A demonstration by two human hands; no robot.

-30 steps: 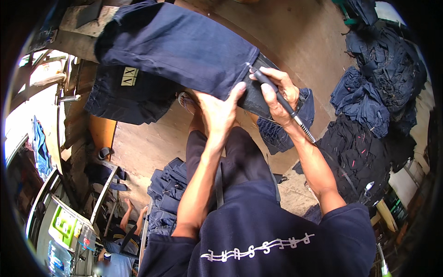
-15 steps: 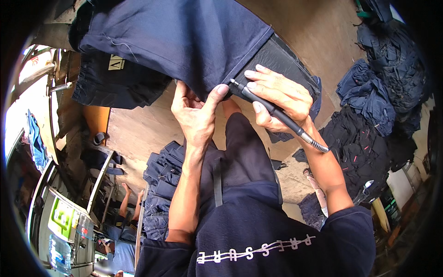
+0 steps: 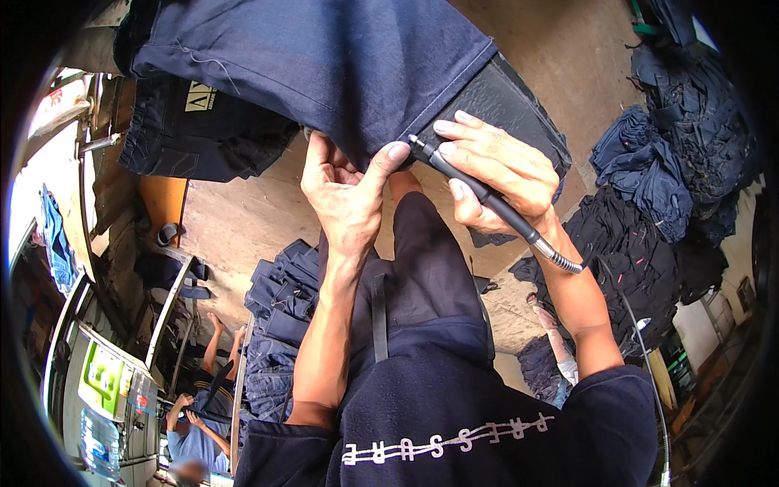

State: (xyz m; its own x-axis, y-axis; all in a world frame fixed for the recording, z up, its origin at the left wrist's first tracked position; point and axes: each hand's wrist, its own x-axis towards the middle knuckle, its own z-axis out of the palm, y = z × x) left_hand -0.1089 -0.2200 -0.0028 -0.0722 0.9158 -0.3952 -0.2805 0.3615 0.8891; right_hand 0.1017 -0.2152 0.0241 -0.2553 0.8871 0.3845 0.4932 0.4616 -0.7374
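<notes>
A dark blue garment [image 3: 308, 57] with a stitched hem, like a shorts or trouser leg, spreads across the top of the view. Its open end is pulled over a flat black board [image 3: 499, 91]. My left hand [image 3: 349, 199] pinches the hem's lower corner between thumb and fingers; the fingertips are partly behind the cloth. In my right hand [image 3: 515, 174] is a black pen-shaped rotary handpiece [image 3: 491, 199] with a spring collar at its rear. Its metal tip sits at the hem, close to my left thumb. Whether it touches the cloth I cannot tell.
Dark shorts [image 3: 203, 134] with a pale label lie at the upper left. Folded dark garments [image 3: 280, 300] are stacked beside my left forearm. Piles of black clothes [image 3: 625, 243] and blue clothes [image 3: 641, 170] lie to the right. Another person [image 3: 199, 414] sits at the lower left.
The whole view has shifted slightly; both hands keep their grip at the hem corner. A thin cable now shows at the lower right. The other person's arms have come more into view.
</notes>
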